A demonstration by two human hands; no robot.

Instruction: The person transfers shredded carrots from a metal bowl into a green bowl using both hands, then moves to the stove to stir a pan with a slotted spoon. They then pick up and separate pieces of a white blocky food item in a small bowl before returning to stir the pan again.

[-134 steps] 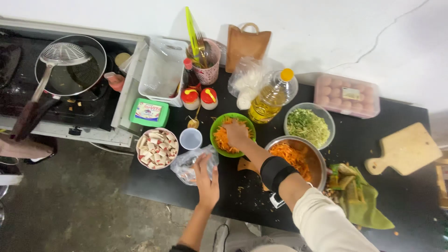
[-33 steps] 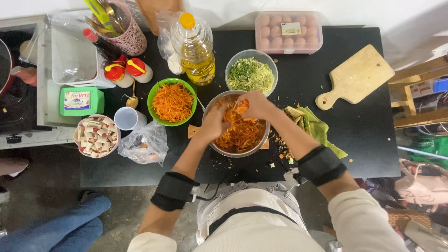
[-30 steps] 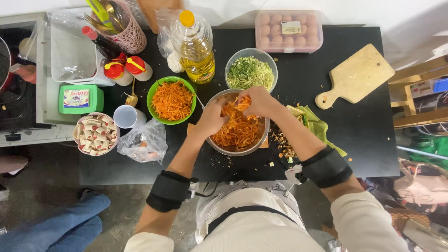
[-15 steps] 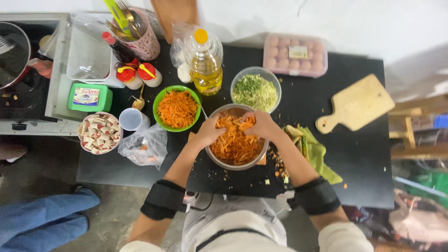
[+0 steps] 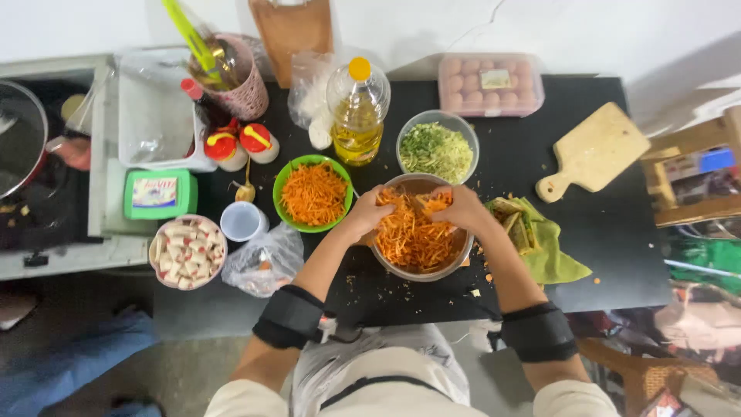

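Plunging both hands into a metal bowl point(image 5: 421, 262) of shredded carrot point(image 5: 413, 235) at the near middle of the black desk point(image 5: 587, 255), you have your left hand point(image 5: 369, 212) and right hand point(image 5: 461, 208) curled around clumps of the orange strands, fingers bent, the two hands a little apart over the bowl's far rim. Just left of it a green bowl point(image 5: 312, 193) holds more shredded carrot; behind it a second metal bowl point(image 5: 437, 147) carries chopped greens (pale and fine). A patterned bowl point(image 5: 187, 251) of cut white pieces sits at the desk's left edge, beside a small white cup point(image 5: 242, 221) and a crumpled plastic bag point(image 5: 266, 259). A yellow-capped oil bottle point(image 5: 357, 112) stands behind, a clear egg carton point(image 5: 489, 83) farther right, a green rectangular tub point(image 5: 160, 194) far left. A wooden cutting board point(image 5: 590, 150) and green cloth point(image 5: 549, 251) lie to your right.
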